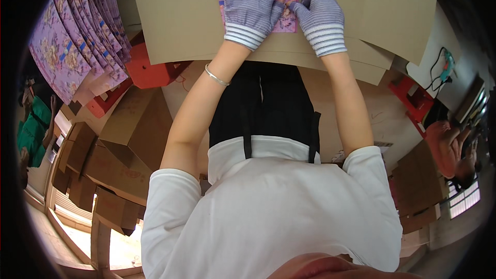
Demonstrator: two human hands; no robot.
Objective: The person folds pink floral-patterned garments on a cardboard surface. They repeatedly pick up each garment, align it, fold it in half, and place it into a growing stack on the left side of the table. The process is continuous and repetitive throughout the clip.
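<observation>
- Left hand (251, 1), gloved, lies flat with fingers spread on the pink floral sheet (289, 0).
- Right hand (319, 10), fingers curled, pinches that sheet's edge.
- The sheet lies on brown cardboard (181, 15) on the bench.

Fanned stack of purple floral sheets (77, 36) at left, brown cardboard boxes (119, 150) on the floor, red stool (150, 70), teal glue gun (447, 64) at right

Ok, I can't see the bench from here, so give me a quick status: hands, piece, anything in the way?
Left hand flat, fingers spread on pink floral sheet. Right hand pressing its edge. Sheet lies on tan cardboard. Nothing on top of it.
</observation>
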